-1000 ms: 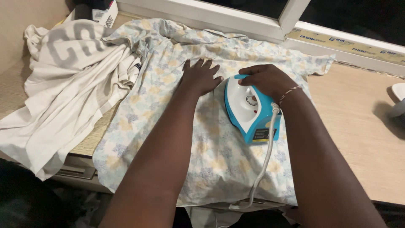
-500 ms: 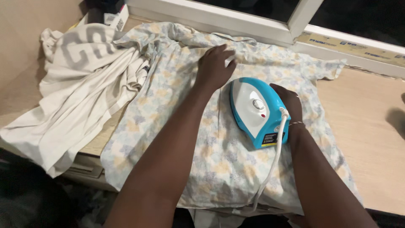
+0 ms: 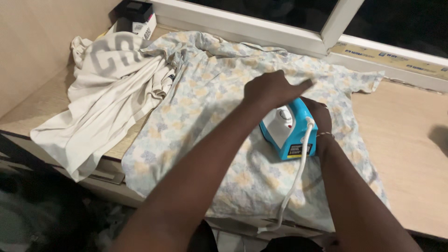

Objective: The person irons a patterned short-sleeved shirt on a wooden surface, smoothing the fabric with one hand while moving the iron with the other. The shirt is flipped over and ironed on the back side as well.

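Floral shirt [image 3: 205, 112] spread flat on the wooden tabletop [image 3: 410, 154], collar toward the window frame [image 3: 261, 25], lower edge hanging over the front edge. Probably laid out so to give the iron a smooth surface.

Blue and white iron [image 3: 287, 128] standing on the shirt, a little right of its middle, nose pointing away toward the window. White cord [image 3: 294, 182] running from its back end down across the cloth and over the tabletop edge.

Right hand [image 3: 317, 116] closed around the iron's handle, mostly hidden behind the iron body, a thin bracelet at the wrist. Left hand [image 3: 273, 88] reaching across above the iron, fingers stretched toward the right, holding nothing; slightly blurred, so contact with the cloth impossible to tell. Perhaps extended like this for flattening the fabric ahead of the iron.

Cream garment [image 3: 107, 98] with grey pattern lying crumpled to the left, touching the shirt's sleeve side, partly hanging off the edge. Small box [image 3: 137, 21] in the far left corner, beside the wall.
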